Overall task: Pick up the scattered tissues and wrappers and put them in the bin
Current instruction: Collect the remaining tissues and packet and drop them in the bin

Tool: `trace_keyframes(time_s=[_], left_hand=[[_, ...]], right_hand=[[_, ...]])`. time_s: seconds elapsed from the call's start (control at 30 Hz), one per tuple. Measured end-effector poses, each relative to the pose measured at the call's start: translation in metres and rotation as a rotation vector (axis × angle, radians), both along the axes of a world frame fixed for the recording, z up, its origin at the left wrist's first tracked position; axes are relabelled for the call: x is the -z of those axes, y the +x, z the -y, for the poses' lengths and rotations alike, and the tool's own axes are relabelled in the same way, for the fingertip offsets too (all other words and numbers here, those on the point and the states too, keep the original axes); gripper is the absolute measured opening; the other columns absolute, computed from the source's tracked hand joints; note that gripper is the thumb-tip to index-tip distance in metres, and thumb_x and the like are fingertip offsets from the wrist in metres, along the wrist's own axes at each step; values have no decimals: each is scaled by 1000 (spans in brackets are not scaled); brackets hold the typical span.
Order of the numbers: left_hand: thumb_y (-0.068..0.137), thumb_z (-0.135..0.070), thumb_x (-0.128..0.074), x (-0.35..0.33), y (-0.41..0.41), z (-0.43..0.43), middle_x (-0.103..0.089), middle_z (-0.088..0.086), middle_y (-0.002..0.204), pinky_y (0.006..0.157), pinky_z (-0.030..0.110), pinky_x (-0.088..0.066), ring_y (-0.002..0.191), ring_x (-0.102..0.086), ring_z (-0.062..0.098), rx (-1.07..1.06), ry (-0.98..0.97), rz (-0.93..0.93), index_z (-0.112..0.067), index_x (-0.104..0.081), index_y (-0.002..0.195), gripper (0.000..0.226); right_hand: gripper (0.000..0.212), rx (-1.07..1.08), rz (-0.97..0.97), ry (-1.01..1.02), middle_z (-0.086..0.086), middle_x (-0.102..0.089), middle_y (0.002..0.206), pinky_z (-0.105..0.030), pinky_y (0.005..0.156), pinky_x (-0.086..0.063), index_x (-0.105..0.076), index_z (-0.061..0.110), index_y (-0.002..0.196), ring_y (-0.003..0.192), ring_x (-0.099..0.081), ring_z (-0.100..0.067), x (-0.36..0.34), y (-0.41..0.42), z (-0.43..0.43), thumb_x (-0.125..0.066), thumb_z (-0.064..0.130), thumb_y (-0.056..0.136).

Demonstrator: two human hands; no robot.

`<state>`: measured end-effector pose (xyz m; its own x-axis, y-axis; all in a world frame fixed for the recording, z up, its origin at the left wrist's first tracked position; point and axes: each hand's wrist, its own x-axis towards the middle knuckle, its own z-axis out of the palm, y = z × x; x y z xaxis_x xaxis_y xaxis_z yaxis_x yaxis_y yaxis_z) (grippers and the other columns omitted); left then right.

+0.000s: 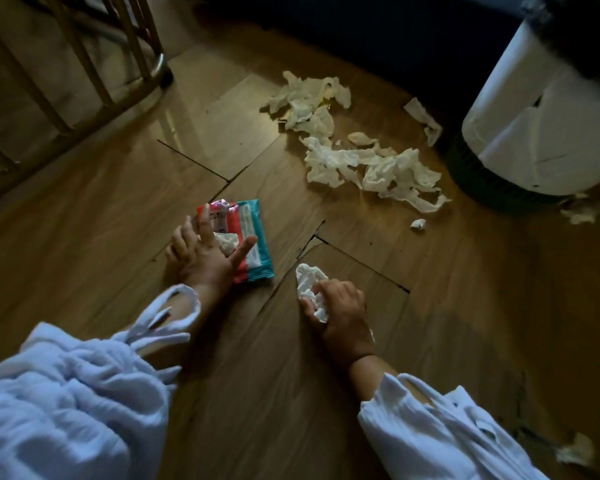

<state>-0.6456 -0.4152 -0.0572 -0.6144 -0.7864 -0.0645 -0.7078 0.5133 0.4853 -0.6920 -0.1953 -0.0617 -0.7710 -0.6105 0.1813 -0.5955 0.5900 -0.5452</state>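
Close by, the right hand grips a scrunched tissue in its curled fingers. The left hand is spread open over a red and blue wrapper on the floor. Farther off, a big pile of tissues lies beside the bin. Most of the job looks left to do.

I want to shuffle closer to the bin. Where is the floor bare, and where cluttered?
Bare floor: between the chair legs and the wrapper under the left hand; between the sleeves; right of the right hand gripping a crumpled tissue. Crowded: the tissue pile beside the bin.
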Motion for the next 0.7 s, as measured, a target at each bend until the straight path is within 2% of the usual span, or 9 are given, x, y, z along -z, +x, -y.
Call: trace_keyframes(time_s=[0.17,0.2,0.27,0.33,0.37,0.43,0.53,0.6,0.7], left_hand=[[74,-77,-26,1,-11,3,-24,14,148,108,50,-17,133,-22,33,-54,-91,40,-24,-15,148,92],[74,-76,-28,1,-14,4,-19,12,151,110,51,-15,136,-18,33,-28,-88,22,-25,-12,148,91],[73,-75,-33,1,-20,7,4,5,157,113,51,-2,143,2,31,94,-90,-17,-34,-3,148,91],[70,-77,-32,1,-28,16,26,-3,152,112,49,13,141,22,28,269,-120,32,-39,4,146,92],[70,-78,-32,2,-33,22,30,-6,150,110,49,16,140,26,26,343,-128,87,-38,3,146,92],[79,-75,-36,4,-44,31,19,-6,155,110,50,16,141,23,24,404,-104,166,-33,-14,147,82],[88,-56,-45,5,-52,31,-20,0,155,115,50,4,145,-4,21,324,-23,0,-20,-50,127,53],[87,-49,-52,4,-49,25,-41,7,143,115,48,-7,139,-23,24,279,-18,-115,-17,-54,116,43],[84,-48,-57,1,-40,13,-48,9,129,109,44,-21,125,-37,28,239,-56,-191,-21,-49,122,47]], right_hand=[[60,-52,68,-16,-1,-61,100,-30,88,-32,-59,19,101,99,-50,-17,-1,18,-15,-21,65,88],[60,-58,67,-17,0,-61,100,-29,88,-31,-58,21,100,98,-50,-17,0,20,-17,-19,64,89],[51,-62,47,-13,3,-61,97,-24,88,-27,-55,25,99,96,-51,-15,3,24,-20,-20,62,91],[43,-57,27,-17,4,-61,94,-22,86,-25,-52,28,97,94,-49,-11,5,28,-23,-22,59,93],[42,-58,18,-22,4,-61,93,-22,85,-25,-51,28,97,93,-47,-10,6,29,-25,-23,58,93],[40,-61,11,-37,4,-61,93,-23,85,-27,-51,28,96,94,-44,-7,7,30,-26,-23,57,94],[39,-66,-3,-54,3,-62,92,-23,84,-29,-50,28,96,94,-43,-7,8,29,-26,-24,56,94],[38,-68,-10,-62,3,-61,91,-21,83,-28,-50,28,96,93,-43,-6,8,30,-26,-24,56,94],[37,-71,-8,-76,3,-61,90,-21,83,-26,-50,28,96,92,-43,-6,8,30,-27,-24,55,94]])
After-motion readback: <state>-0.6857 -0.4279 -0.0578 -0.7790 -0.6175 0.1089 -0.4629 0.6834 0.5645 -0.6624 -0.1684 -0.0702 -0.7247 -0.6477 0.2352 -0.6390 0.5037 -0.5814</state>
